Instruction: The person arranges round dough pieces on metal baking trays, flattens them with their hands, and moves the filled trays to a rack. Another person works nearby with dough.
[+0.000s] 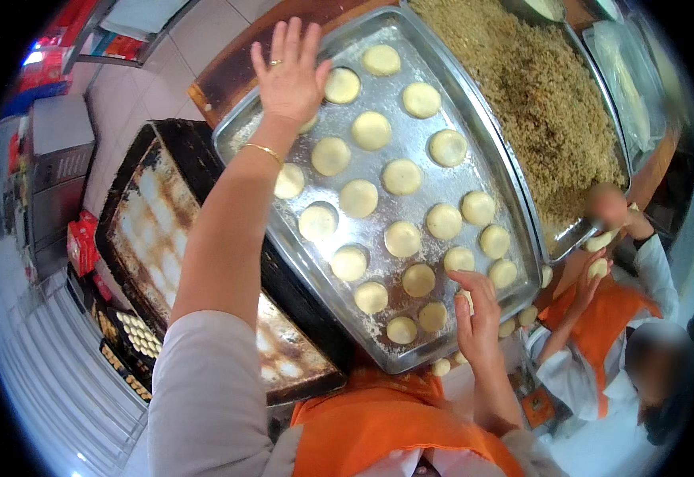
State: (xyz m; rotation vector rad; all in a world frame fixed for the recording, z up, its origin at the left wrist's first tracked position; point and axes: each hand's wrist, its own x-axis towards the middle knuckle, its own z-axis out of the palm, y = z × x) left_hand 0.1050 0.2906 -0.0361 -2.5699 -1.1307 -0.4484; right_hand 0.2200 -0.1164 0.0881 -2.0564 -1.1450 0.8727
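Observation:
A metal baking tray [376, 358] dusted with flour holds rows of flattened pale dough rounds [402, 177]. Fingers spread, my left hand [292, 74] reaches palm down over the tray's far left corner. Its thumb is beside one dough round [342, 85], and my forearm hides part of the left edge. Near the tray's close right corner is my right hand [479, 316], fingers curved. A dough round [467, 302] shows between its thumb and fingers, partly hidden; whether the hand grips it or only hovers over it is unclear.
A second tray [552, 253] heaped with brown crumbly filling [549, 101] adjoins on the right. A co-worker's hand [588, 283] holds dough nearby. Left is a blackened, browned baking pan [150, 208]. More dough pieces [441, 366] lie by the tray's near edge.

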